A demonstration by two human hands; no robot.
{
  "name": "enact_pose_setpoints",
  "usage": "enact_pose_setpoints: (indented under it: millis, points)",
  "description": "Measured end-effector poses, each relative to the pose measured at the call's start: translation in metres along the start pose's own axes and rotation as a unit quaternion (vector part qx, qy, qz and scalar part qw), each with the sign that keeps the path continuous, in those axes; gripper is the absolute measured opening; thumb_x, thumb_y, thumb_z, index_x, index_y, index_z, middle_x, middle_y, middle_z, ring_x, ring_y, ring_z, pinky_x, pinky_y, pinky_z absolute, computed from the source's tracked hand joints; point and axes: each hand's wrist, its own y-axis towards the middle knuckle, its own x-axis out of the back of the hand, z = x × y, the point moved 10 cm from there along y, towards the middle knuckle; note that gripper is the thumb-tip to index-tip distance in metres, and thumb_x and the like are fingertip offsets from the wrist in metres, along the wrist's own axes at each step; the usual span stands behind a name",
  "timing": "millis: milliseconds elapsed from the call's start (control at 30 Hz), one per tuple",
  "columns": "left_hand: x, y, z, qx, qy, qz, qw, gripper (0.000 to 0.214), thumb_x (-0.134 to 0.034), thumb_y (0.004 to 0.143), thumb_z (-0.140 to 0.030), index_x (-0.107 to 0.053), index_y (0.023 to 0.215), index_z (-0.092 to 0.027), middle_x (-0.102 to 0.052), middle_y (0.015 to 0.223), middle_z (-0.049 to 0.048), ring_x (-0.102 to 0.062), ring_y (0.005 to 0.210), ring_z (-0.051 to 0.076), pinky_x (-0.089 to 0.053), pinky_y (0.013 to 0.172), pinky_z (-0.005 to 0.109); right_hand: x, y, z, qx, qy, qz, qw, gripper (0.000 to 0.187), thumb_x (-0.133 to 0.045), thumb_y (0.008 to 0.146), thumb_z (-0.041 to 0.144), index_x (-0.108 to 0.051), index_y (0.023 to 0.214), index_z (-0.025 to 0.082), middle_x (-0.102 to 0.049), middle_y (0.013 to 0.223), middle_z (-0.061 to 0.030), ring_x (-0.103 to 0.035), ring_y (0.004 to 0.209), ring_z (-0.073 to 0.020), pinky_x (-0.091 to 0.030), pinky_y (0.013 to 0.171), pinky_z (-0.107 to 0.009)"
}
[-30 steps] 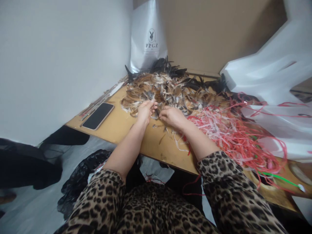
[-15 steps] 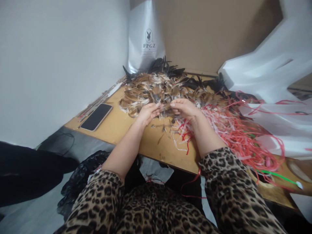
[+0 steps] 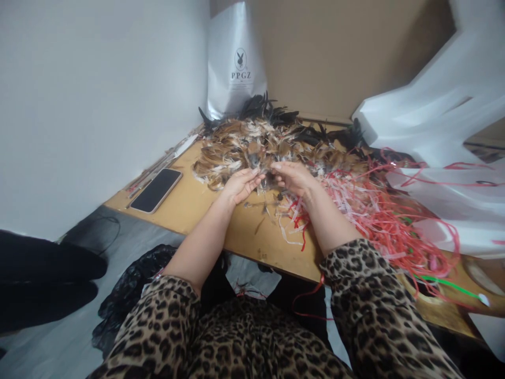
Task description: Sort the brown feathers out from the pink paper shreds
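Both hands meet at the near edge of a pile of brown, white and black feathers (image 3: 236,142) on the wooden table (image 3: 205,210). My left hand (image 3: 242,187) is closed in a pinch, thumb and forefinger together on a small feather whose outline blurs into the pile. Just to its right, my right hand (image 3: 295,178) is also pinched, its fingertips at the wispy feather between the two hands. Loose feather bits (image 3: 258,226) lie on the wood below. Beside my right forearm spreads a tangle of red and pink ribbon strips (image 3: 371,210).
A phone (image 3: 157,190) lies at the table's left, near thin sticks along the white wall. Behind the feathers stands a white printed bag (image 3: 239,63). White plastic sheeting (image 3: 426,116) and a green strip (image 3: 453,287) are at the right. A black plastic bag (image 3: 130,289) rests below left.
My right hand has moved slightly left, closer to my left hand, which stays almost in place. At the far left, the dark-clothed legs of another person have shifted.
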Motion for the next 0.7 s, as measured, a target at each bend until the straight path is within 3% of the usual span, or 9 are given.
enact_pose_setpoints:
  millis: [100,267,500,700]
  points:
    - [0.001,0.001,-0.001,-0.001,-0.016,-0.011,1.000,0.007,-0.056,0.076,-0.004,-0.061,0.074,-0.008,-0.066,0.072,0.0053,-0.064,0.068,0.007,-0.050,0.069,0.015,-0.011,-0.002,0.001,0.032,-0.066,-0.012,0.997,0.039,-0.078,0.051,0.037,-0.062,0.081,0.016,-0.059,0.066,0.0013,-0.047,0.052,-0.0062,-0.033,0.045,-0.019]
    - [-0.002,0.000,0.003,0.008,0.000,0.003,1.000,0.009,-0.054,0.077,-0.004,-0.063,0.076,-0.007,-0.067,0.074,0.0065,-0.065,0.069,0.008,-0.050,0.070,0.016,-0.013,-0.003,0.010,0.106,-0.088,-0.092,0.986,0.034,-0.078,0.049,0.038,-0.061,0.068,0.016,-0.059,0.060,0.0033,-0.046,0.049,-0.0056,-0.034,0.047,-0.020]
    - [-0.001,-0.002,0.006,0.024,0.049,0.011,0.998,0.008,-0.061,0.075,-0.013,-0.064,0.081,-0.008,-0.069,0.081,0.0092,-0.066,0.069,0.011,-0.049,0.059,0.015,-0.005,0.001,0.003,0.052,-0.006,-0.109,0.993,0.038,-0.079,0.043,0.038,-0.060,0.066,0.016,-0.060,0.058,0.0013,-0.051,0.052,-0.0084,-0.034,0.046,-0.020]
    - [-0.002,-0.005,0.007,0.031,0.078,-0.002,0.996,0.010,-0.064,0.073,-0.015,-0.063,0.080,-0.007,-0.069,0.077,0.0084,-0.065,0.064,0.010,-0.047,0.056,0.015,-0.006,0.000,0.002,0.043,-0.008,-0.107,0.993,0.039,-0.079,0.042,0.039,-0.057,0.064,0.015,-0.058,0.056,0.0015,-0.051,0.053,-0.0084,-0.034,0.046,-0.020]
